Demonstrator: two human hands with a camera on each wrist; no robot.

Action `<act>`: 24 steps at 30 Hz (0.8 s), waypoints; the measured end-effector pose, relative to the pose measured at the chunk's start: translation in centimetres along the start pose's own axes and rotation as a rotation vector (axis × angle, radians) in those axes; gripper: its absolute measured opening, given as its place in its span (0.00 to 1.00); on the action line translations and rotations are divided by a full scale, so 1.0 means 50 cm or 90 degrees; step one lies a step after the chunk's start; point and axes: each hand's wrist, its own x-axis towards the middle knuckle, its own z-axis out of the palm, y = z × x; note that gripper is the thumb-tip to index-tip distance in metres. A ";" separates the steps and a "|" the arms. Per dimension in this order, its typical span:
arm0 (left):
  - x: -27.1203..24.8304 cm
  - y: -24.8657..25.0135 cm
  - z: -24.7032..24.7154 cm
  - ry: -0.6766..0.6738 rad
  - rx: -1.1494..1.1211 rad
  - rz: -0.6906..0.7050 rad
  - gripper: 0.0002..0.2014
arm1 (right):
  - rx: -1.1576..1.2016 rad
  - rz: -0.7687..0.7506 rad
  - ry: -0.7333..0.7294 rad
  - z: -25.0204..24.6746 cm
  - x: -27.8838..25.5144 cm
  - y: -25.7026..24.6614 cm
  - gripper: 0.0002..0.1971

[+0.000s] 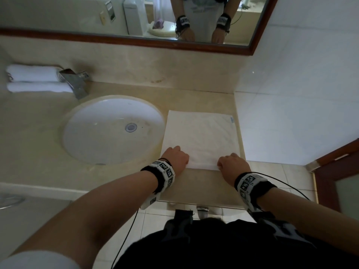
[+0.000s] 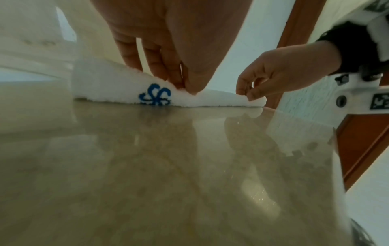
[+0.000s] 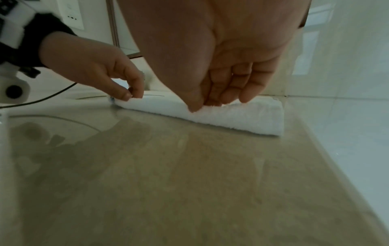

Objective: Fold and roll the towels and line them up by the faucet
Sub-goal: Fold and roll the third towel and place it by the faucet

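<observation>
Nearest the person, both forearms reach over the front edge of the glossy beige marble tabletop [image 1: 202, 183]. The left hand [image 1: 175, 159] and the right hand [image 1: 234, 165] sit at the near edge of a flat white terry towel [image 1: 202, 134], the left near its left corner, the right near its right corner. Each grip is pinching that edge: in the left wrist view the left hand's thumb and fingertips [image 2: 168, 78] close on the raised hem beside a blue embroidered emblem [image 2: 155, 97], and in the right wrist view the right hand's thumb and curled fingers [image 3: 227, 93] nip the fabric, lifting the edge slightly off the stone.

The rest of the towel lies spread on the tabletop, between the round white sink basin [image 1: 114, 129] on its left and the pale tiled wall [image 1: 291, 94] on its right.

Farther back, the chrome faucet [image 1: 74, 82] stands behind the basin. Just to its left, two rolled white towels [image 1: 35, 80] lie side by side, parallel to the backsplash. Above runs a wood-framed mirror [image 1: 136, 42].
</observation>
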 end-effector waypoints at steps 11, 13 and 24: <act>-0.002 0.009 -0.018 0.035 0.058 0.000 0.11 | 0.147 0.107 -0.031 -0.015 0.030 0.003 0.06; -0.008 0.018 -0.022 0.035 0.104 0.055 0.12 | 0.153 0.112 -0.033 -0.013 0.034 -0.001 0.08; -0.022 0.038 -0.026 0.022 0.192 0.076 0.05 | 0.117 0.033 0.002 0.007 0.022 -0.007 0.08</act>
